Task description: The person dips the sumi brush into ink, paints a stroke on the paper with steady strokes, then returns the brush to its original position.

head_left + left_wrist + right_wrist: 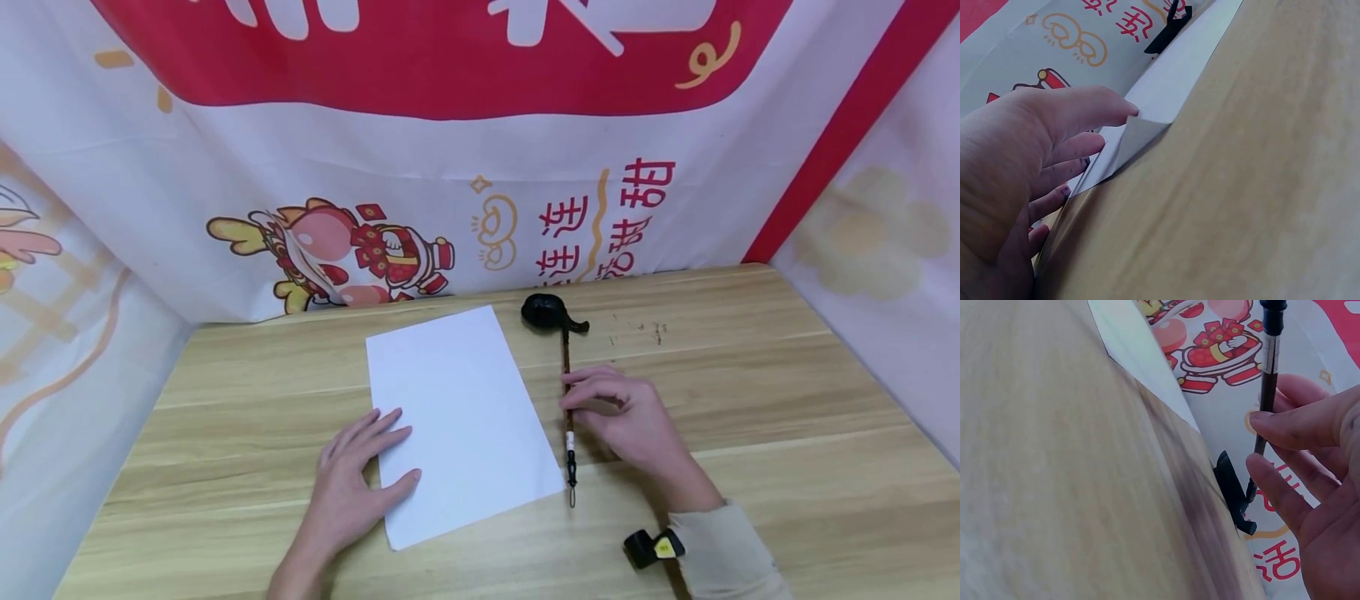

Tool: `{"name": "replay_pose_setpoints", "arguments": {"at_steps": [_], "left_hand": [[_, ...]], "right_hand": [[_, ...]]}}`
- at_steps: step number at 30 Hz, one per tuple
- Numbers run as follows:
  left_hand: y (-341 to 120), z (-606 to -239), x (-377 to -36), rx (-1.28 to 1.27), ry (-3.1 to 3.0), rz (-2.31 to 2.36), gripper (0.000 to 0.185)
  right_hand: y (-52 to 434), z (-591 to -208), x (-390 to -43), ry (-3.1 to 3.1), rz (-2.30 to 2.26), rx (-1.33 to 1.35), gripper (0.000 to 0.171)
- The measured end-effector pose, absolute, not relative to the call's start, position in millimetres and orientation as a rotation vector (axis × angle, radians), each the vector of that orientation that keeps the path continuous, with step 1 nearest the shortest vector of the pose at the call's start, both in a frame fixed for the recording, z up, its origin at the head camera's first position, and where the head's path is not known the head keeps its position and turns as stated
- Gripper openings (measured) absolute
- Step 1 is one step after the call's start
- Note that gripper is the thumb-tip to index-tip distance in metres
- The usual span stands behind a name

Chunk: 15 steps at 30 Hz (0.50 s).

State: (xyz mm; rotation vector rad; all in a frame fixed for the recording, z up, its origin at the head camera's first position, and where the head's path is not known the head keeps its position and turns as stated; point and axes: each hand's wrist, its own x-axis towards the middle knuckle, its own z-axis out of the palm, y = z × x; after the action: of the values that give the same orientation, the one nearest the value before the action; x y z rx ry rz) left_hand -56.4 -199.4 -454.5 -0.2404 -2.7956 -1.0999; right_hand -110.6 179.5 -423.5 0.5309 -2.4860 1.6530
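One sheet of white paper [465, 417] lies on the wooden worktop [750, 400]. The left grip [356, 483] is spread out, its fingers and thumb over the paper's left edge. The right grip [628, 417] pinches the brown writing brush [570, 442] between thumb and fingers, near the middle of its stick. To do this step well, it would help to hold the brush softly, turn its tip a little in what looks like a small black ink dish [543, 312], and take care not to drip. The left grip should press the paper flat, as a bit of it curls up by the thumb. The brush runs through the right grip, just right of the paper, with its loop end on the near side and its far end at the dish.
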Motion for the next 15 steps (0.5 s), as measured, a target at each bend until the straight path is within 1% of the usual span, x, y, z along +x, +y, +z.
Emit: {"name": "replay_pose_setpoints", "arguments": {"at_steps": [7, 15], "left_hand": [[-199.2, -454.1, -56.7, -0.245, -2.794, -1.108, 0.055], [-199.2, -454.2, -55.9, -0.249, -2.79, -1.103, 0.054]], "right_hand": [[178.2, -422.1, -111.3, -2.386, 1.756, 0.566, 0.03], [180.0, -415.0, -110.7, -2.307, 1.879, 0.608, 0.032]]}}
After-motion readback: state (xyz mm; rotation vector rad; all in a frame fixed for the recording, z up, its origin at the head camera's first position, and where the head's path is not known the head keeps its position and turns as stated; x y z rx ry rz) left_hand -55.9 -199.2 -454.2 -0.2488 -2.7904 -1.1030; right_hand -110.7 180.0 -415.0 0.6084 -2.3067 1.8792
